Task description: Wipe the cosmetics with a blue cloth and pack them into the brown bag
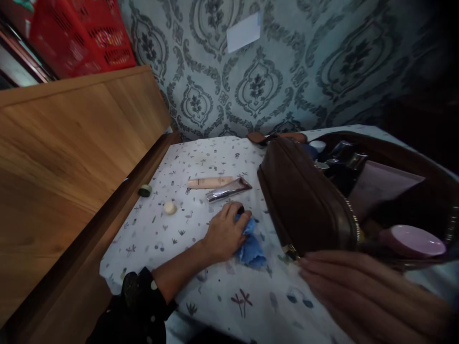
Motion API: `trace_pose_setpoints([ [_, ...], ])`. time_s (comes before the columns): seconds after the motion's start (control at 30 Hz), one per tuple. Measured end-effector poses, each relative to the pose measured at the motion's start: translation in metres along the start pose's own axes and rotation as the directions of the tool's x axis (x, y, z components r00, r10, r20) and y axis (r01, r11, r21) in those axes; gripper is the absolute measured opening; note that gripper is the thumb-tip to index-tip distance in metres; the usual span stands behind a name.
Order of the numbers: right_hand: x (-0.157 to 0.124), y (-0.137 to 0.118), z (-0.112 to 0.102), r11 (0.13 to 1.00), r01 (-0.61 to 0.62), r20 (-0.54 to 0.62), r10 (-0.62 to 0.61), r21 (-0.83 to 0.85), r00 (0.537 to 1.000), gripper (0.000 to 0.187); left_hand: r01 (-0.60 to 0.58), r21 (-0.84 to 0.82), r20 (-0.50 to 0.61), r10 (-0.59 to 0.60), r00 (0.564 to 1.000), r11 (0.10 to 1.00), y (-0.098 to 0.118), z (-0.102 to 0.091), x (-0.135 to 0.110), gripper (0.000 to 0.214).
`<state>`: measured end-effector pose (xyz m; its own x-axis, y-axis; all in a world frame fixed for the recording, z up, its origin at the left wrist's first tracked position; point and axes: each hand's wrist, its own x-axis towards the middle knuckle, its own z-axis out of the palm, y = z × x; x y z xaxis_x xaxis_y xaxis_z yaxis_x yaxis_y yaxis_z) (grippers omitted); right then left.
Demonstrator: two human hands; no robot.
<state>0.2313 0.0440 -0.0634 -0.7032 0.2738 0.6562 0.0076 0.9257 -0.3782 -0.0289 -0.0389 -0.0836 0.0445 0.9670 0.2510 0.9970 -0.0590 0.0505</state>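
Note:
My left hand (225, 231) is closed over a crumpled blue cloth (252, 249) on the printed tablecloth. A small dark thing (240, 210) shows at its fingers, too little of it visible to name. Just beyond lie a silver tube (228, 190) and a peach-coloured tube (210, 182), almost touching. My right hand (366, 291), blurred, is stretched out flat beside the brown cosmetic bag (301, 191), its fingertips at the zip end. The bag gapes, with a pale pink tube (385, 188), a pink oval item (416, 240) and several other items inside.
A small round cream-coloured item (169, 208) and a dark green cap (145, 190) lie on the left of the tablecloth (201, 157). A wooden panel (82, 148) borders the left side, with a red basket (82, 40) above it. Patterned wallpaper (256, 86) covers the wall behind.

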Motion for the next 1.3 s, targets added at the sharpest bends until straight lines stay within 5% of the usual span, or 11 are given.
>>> trace_pose_setpoints([
  [0.13,0.027,-0.011,0.046,0.993,0.1,0.15,-0.108,0.058,0.983,0.049,0.014,-0.083,-0.046,-0.018,0.999,0.996,-0.006,0.011,-0.003,0.056],
  [0.27,0.04,-0.002,0.089,0.994,-0.102,-0.041,0.103,0.035,0.994,0.043,0.044,-0.148,-0.073,-0.055,0.996,0.988,-0.01,0.014,-0.005,0.055],
  [0.33,0.042,0.007,0.102,0.973,-0.211,0.023,0.21,0.088,0.977,0.046,0.047,-0.205,-0.077,-0.064,0.995,0.978,-0.013,0.011,-0.004,0.051],
  [0.53,0.043,0.026,0.128,0.867,-0.445,0.1,0.434,0.225,0.895,0.054,0.073,-0.504,-0.159,-0.176,0.971,0.861,-0.024,0.004,-0.003,0.033],
  [0.77,0.044,0.015,0.133,0.802,-0.516,0.168,0.488,0.301,0.857,0.064,0.246,-0.68,-0.145,-0.456,0.878,0.69,-0.03,-0.011,0.0,0.029],
  [0.87,0.046,0.012,0.13,0.786,-0.526,0.173,0.497,0.324,0.85,0.065,0.246,-0.685,-0.194,-0.497,0.846,0.686,-0.028,-0.014,0.0,0.032],
  [0.97,0.044,0.015,0.131,0.8,-0.497,0.151,0.475,0.336,0.867,0.067,0.162,-0.604,-0.219,-0.358,0.908,0.781,-0.024,-0.008,-0.002,0.039],
  [1.1,0.041,0.02,0.138,0.826,-0.455,0.104,0.447,0.333,0.889,0.067,0.007,-0.307,-0.098,-0.039,0.994,0.952,-0.02,0.002,-0.004,0.042],
  [1.3,0.04,0.018,0.137,0.838,-0.453,0.102,0.444,0.302,0.89,0.062,0.101,0.111,0.072,-0.109,0.991,0.989,-0.011,-0.005,-0.003,0.042],
])
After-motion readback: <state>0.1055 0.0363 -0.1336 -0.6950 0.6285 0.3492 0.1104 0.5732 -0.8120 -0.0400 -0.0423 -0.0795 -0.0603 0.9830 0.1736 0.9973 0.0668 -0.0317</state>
